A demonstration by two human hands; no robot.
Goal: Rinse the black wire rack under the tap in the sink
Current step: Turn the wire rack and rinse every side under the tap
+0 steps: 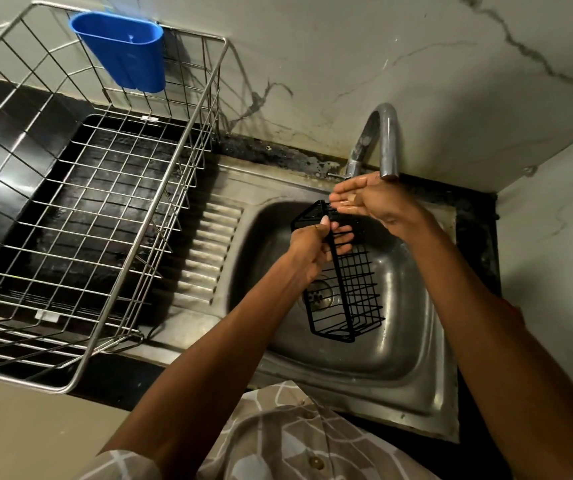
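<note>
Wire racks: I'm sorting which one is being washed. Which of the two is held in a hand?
The small black rack, gripped by the left hand over the sink. The big steel rack sits untouched on the counter.

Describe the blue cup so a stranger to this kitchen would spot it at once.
Start at the big steel dish rack left of the sink. Follow its tall back wall up to the top rail, where the blue plastic cup hangs. It is the only coloured thing among bare metal wires.
</note>
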